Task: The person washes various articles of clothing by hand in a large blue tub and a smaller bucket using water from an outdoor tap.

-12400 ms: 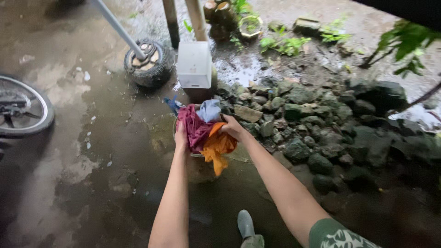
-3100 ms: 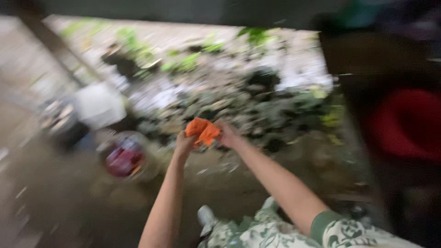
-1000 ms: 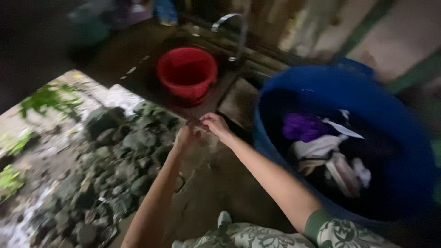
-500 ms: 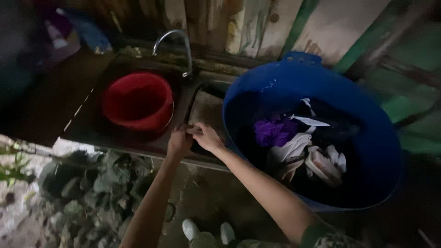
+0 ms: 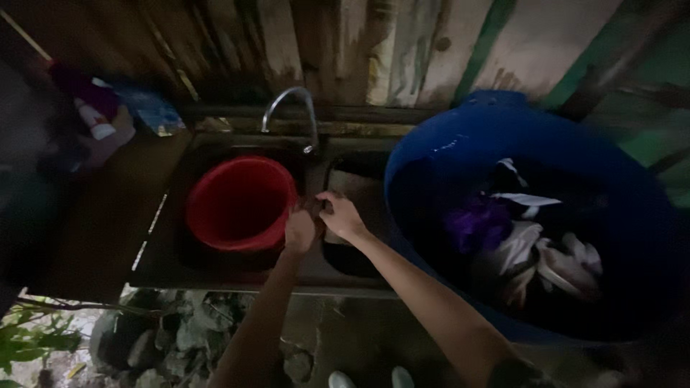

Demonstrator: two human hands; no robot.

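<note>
Both hands meet over the dark sink [image 5: 215, 269], just right of the red bucket [image 5: 241, 203] and below the curved tap [image 5: 291, 115]. The left hand [image 5: 300, 230] and right hand [image 5: 343, 218] are curled and touching each other; whether they grip anything between them cannot be told in the dim light. The bucket stands inside the sink basin. A large blue tub [image 5: 460, 144] holding mixed laundry [image 5: 525, 241] stands right of the hands. Behind is 1 wall of weathered planks [image 5: 323, 43]; stones [image 5: 165, 345] lie below.
</note>
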